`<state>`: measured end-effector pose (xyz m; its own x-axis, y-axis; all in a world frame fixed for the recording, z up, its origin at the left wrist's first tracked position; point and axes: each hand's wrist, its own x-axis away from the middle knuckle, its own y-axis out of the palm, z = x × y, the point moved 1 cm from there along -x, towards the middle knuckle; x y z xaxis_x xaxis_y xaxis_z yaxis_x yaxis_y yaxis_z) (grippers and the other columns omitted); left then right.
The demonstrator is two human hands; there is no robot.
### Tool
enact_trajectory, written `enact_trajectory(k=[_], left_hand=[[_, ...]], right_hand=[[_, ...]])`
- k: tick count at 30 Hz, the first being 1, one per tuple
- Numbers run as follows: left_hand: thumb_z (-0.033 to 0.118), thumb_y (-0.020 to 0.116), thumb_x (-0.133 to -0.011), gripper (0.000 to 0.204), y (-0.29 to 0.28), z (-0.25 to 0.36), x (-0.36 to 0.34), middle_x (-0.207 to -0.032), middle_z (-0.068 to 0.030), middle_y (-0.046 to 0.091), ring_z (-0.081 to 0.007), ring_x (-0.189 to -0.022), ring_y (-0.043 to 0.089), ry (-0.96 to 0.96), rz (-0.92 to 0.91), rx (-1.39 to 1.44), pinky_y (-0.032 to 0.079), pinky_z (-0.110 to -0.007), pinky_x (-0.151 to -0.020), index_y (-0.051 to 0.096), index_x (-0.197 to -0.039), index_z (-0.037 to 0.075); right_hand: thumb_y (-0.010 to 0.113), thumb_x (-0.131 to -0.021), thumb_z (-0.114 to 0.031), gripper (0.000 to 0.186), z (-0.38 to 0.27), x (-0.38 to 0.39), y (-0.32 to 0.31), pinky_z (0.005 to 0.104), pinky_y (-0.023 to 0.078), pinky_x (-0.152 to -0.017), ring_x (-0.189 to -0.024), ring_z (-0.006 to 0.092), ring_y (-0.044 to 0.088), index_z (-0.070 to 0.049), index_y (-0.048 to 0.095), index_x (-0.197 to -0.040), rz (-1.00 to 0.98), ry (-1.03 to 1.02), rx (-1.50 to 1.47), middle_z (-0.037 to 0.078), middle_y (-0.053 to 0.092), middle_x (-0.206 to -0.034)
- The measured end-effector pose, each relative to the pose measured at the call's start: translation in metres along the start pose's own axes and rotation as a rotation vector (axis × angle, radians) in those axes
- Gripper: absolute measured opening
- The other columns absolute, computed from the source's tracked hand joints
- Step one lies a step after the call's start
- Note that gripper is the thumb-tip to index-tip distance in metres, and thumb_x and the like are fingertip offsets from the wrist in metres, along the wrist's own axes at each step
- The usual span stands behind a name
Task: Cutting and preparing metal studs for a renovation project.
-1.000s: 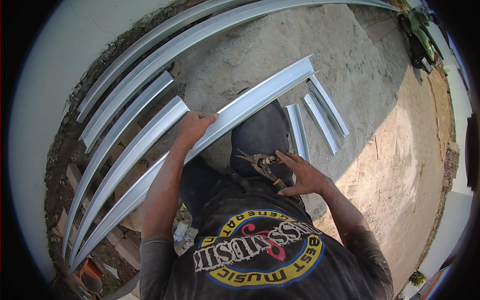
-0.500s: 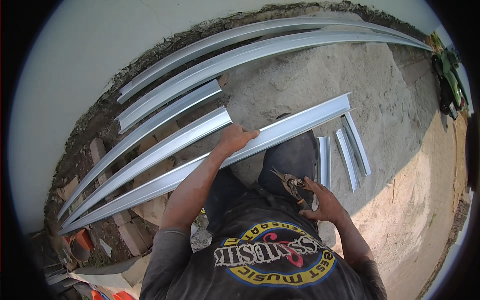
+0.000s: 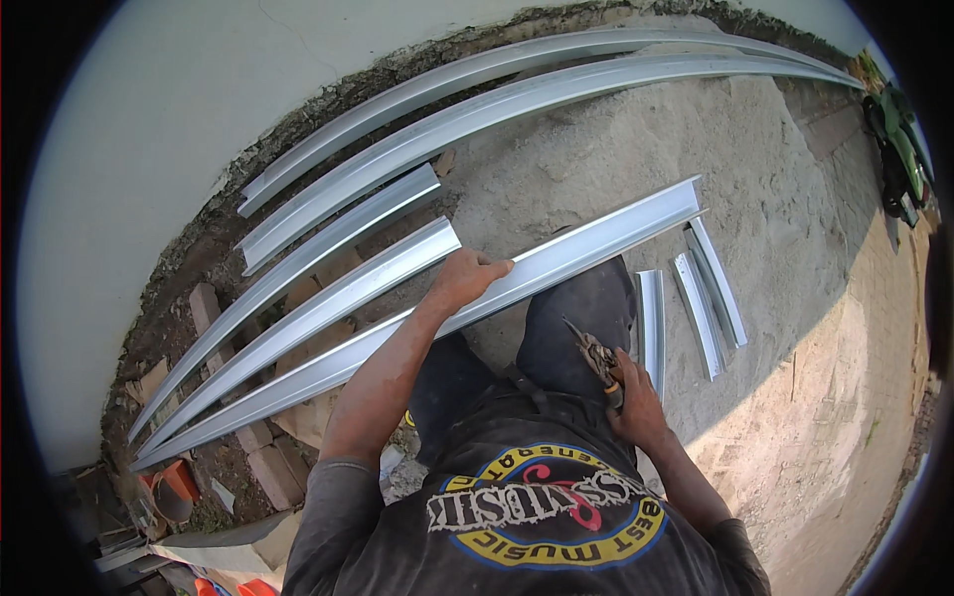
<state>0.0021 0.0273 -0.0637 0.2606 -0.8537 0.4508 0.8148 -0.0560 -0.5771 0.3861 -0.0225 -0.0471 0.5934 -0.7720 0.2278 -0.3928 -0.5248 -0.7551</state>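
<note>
My left hand is closed over the near edge of a long silvery metal channel, which slants across my knee from lower left to upper right. In my right hand I hold a pair of tin snips by the handles, beside my right thigh. The snips point up and to the left, apart from the channel. Whether their blades are parted is hard to make out. A short cut piece of channel lies on the ground just right of my knee, and two more short pieces rest farther right.
Several long metal channels lie beyond my left arm, two of them reaching to the far right. Bricks and an orange pot-like piece sit at lower left. A pale wall borders the left and far side. Something green stands far right.
My right hand has wrapped more tightly round the tin snips, which have turned to point more steeply upward. My left hand stays on the channel. The view has shifted slightly.
</note>
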Motion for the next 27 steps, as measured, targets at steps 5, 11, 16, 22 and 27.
enact_trajectory(k=[5,11,16,22,27], left_hand=[[0.049,0.075,-0.084,0.064,0.000,0.006,0.005,-0.077,-0.0240,0.072,-0.0281,-0.073,0.070,0.027,0.038,-0.009,0.053,-0.042,-0.071,0.075,-0.093,-0.014],[0.051,0.073,-0.084,0.060,-0.007,0.019,0.005,-0.073,-0.0231,0.070,-0.0288,-0.070,0.069,0.063,0.134,-0.106,0.052,-0.042,-0.069,0.075,-0.088,-0.009],[0.053,0.072,-0.083,0.059,0.004,0.028,0.009,-0.077,-0.0250,0.070,-0.0361,-0.075,0.070,0.062,0.208,-0.202,0.053,-0.044,-0.072,0.074,-0.089,-0.006],[0.054,0.071,-0.082,0.062,0.019,0.029,0.015,-0.091,-0.0288,0.071,-0.0428,-0.089,0.070,0.066,0.255,-0.208,0.052,-0.047,-0.081,0.074,-0.099,-0.005],[0.053,0.071,-0.082,0.062,0.020,0.029,0.015,-0.094,-0.0285,0.072,-0.0427,-0.092,0.070,0.062,0.258,-0.188,0.053,-0.046,-0.082,0.075,-0.103,-0.005]], right_hand=[[0.069,-0.073,0.000,0.083,0.009,-0.011,-0.004,0.0522,0.045,-0.106,-0.124,0.0485,0.052,-0.004,0.037,-0.150,-0.031,0.108,-0.102,0.027,0.054,-0.130],[0.063,-0.074,0.000,0.073,-0.014,-0.027,-0.035,0.0417,0.045,-0.103,-0.117,0.0367,0.059,-0.003,0.045,-0.144,0.050,0.114,-0.416,0.021,0.060,-0.124],[0.066,-0.076,-0.005,0.067,-0.047,-0.055,-0.067,0.0361,0.046,-0.096,-0.108,0.0261,0.060,-0.003,0.049,-0.140,-0.123,0.166,-0.452,0.014,0.062,-0.114],[0.070,-0.078,-0.016,0.073,-0.075,-0.060,-0.059,0.0409,0.049,-0.095,-0.110,0.0342,0.064,0.001,0.046,-0.146,-0.398,0.387,-0.519,0.025,0.065,-0.119],[0.071,-0.079,-0.019,0.073,-0.077,-0.066,-0.046,0.0414,0.051,-0.090,-0.102,0.0320,0.065,0.004,0.047,-0.144,-0.416,0.442,-0.487,0.025,0.066,-0.110]])
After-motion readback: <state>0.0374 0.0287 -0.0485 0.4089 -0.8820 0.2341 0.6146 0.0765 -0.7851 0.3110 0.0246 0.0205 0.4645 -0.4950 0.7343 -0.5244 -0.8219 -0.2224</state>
